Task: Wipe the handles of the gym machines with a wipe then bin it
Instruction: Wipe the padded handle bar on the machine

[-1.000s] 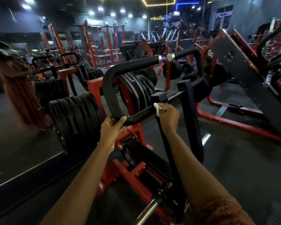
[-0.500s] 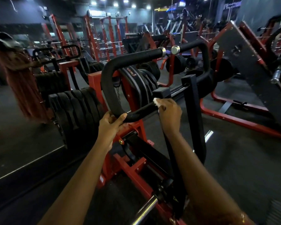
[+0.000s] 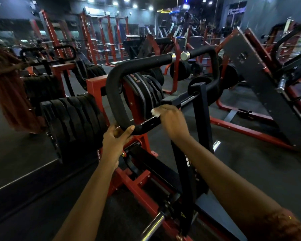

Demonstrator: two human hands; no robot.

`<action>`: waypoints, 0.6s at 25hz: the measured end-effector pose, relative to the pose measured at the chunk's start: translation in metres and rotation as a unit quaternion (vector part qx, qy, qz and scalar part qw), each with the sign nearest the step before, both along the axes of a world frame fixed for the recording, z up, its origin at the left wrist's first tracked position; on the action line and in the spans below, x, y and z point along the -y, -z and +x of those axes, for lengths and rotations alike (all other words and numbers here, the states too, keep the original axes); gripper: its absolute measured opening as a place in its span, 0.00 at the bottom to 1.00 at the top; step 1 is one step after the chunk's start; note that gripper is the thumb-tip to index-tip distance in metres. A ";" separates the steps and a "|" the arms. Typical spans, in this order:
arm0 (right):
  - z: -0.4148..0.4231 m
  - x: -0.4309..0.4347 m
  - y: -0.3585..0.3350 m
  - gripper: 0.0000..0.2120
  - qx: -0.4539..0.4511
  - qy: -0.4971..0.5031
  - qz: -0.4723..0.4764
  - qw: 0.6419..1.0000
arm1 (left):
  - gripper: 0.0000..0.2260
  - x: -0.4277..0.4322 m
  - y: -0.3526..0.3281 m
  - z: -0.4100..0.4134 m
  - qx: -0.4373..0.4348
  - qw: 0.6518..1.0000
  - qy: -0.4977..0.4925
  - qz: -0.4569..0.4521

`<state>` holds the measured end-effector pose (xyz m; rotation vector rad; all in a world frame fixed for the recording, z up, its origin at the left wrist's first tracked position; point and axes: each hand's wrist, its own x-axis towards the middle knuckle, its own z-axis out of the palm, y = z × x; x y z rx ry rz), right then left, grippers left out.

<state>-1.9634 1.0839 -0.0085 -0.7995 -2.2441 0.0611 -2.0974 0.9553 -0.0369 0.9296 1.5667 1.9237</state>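
Two hands work one handle: my left hand grips its bend at 7 o'clock to steady it, my right hand clenches the wipe round its lower run at 5 o'clock, best dragged slowly, fully wrapped.

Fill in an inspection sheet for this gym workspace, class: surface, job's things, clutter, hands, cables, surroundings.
Surface: dark floor under the red machine frame.
Job's things: black looped handle; white wipe against its lower bar; no bin seen.
Clutter: nothing seen.
Hands: left hand grips the handle's lower bend; right hand holds the wipe on the bar.
Cables: nothing seen.
Surroundings: stacked black weight plates to the left; red racks behind; blurred figure far left.
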 end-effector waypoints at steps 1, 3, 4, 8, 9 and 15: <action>0.002 -0.012 -0.005 0.09 0.002 0.035 -0.031 0.999 | 0.20 -0.001 0.000 -0.001 -0.001 1.000 0.002 -0.001; 0.001 -0.019 -0.008 0.12 0.048 0.068 -0.033 0.996 | 0.20 -0.001 0.000 -0.002 -0.007 1.000 0.003 -0.004; -0.002 -0.013 -0.004 0.13 0.067 0.057 -0.013 0.996 | 0.20 -0.001 0.000 -0.001 -0.010 1.000 0.003 -0.004; -0.015 0.035 0.027 0.14 -0.054 -0.025 0.015 0.998 | 0.21 -0.001 0.000 0.001 -0.014 1.000 0.001 0.000; -0.016 0.044 0.036 0.13 -0.131 -0.040 -0.013 0.991 | 0.21 0.000 0.000 0.001 -0.012 1.000 0.002 0.002; -0.014 0.026 0.054 0.14 -0.569 0.161 -0.307 0.746 | 0.14 -0.002 0.000 -0.004 -0.010 1.000 0.019 0.008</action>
